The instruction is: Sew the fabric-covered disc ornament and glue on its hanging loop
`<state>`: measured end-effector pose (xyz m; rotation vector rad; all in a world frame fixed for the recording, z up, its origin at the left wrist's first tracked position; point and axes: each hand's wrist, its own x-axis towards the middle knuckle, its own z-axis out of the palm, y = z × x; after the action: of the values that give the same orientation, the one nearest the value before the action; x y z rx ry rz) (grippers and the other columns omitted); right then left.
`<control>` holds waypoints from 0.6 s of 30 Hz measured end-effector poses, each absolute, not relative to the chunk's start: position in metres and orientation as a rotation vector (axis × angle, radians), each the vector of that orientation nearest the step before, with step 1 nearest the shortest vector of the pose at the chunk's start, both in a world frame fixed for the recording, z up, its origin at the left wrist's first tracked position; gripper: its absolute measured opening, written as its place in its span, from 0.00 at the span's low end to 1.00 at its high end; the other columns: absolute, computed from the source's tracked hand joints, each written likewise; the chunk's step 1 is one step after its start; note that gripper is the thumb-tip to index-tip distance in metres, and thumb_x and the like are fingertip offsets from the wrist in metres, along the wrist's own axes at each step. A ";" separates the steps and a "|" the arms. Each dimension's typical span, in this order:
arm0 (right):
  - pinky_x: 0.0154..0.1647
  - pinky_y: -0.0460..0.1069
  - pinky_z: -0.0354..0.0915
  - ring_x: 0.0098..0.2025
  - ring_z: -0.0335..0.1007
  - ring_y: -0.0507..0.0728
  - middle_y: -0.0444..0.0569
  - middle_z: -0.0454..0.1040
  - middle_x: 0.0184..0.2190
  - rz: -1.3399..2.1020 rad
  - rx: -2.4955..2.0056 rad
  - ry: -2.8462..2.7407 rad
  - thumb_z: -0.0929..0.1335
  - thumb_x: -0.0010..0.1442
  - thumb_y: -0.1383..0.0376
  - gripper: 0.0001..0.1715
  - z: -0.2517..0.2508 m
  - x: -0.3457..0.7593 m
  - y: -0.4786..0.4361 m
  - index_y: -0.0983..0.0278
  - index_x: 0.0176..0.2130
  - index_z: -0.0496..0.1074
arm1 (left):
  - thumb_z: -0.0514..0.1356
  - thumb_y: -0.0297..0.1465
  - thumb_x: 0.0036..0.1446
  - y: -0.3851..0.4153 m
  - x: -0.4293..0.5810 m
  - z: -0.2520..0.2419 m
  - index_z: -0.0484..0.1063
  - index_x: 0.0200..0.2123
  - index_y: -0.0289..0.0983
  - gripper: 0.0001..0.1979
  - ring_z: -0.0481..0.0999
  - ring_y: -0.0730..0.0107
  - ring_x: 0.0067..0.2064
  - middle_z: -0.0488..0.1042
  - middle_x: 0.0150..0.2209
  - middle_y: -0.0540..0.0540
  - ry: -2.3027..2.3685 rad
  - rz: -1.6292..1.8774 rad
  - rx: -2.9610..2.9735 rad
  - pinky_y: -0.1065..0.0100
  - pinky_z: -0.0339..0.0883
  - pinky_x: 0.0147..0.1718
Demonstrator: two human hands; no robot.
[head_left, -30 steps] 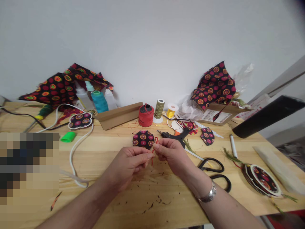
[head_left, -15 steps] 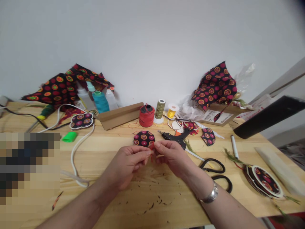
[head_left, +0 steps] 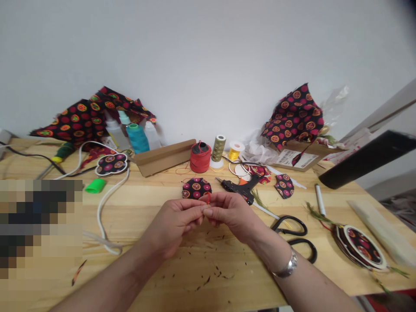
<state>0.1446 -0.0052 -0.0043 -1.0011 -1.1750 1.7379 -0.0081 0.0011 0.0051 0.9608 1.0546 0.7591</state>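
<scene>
My left hand [head_left: 180, 221] and my right hand [head_left: 229, 214] meet over the middle of the table, fingertips touching. Between them is a short piece of red thread [head_left: 208, 198], looped upward above the fingers. Both hands are closed in a pinch on it; its ends are hidden by the fingers. Just behind the fingertips lies a round patch of dark patterned fabric [head_left: 196, 188], flat on the wood. A black glue gun [head_left: 238, 187] rests behind my right hand. Black-handled scissors [head_left: 294, 232] lie beside my right wrist, partly covered by the forearm.
At the back stand a red thread spool [head_left: 199, 159], an olive thread spool [head_left: 219, 148] and a yellow spool [head_left: 235, 151]. A cardboard strip [head_left: 164, 158] and teal thread cone [head_left: 138, 138] are left of them. A fabric-covered ornament [head_left: 362, 247] lies at right; a white cord [head_left: 101, 208] curls at left.
My right fingertips have moved slightly left and down, from the upper part of the red thread to meet my left fingertips. A small red loop now stands above them.
</scene>
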 end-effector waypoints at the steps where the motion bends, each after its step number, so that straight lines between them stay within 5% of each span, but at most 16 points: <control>1: 0.25 0.44 0.54 0.23 0.57 0.46 0.45 0.71 0.27 1.731 -1.005 -1.175 0.72 0.46 0.60 0.15 -0.004 0.145 -0.005 0.67 0.34 0.75 | 0.63 0.31 0.42 0.001 -0.008 0.006 0.75 0.22 0.32 0.07 0.51 0.83 0.17 0.62 0.15 0.55 1.056 0.761 0.965 0.75 0.41 0.16; 18: 0.24 0.45 0.52 0.22 0.55 0.47 0.42 0.67 0.20 1.480 -1.227 -1.291 0.69 0.50 0.59 0.12 -0.002 0.147 -0.004 0.67 0.28 0.74 | 0.62 0.33 0.44 -0.001 -0.007 0.007 0.71 0.17 0.34 0.10 0.52 0.80 0.18 0.62 0.15 0.55 1.159 0.784 1.113 0.74 0.42 0.17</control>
<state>0.1466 -0.0036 -0.0018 -1.2271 -1.2910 1.4803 -0.0070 -0.0010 0.0066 1.1131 1.1590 0.7845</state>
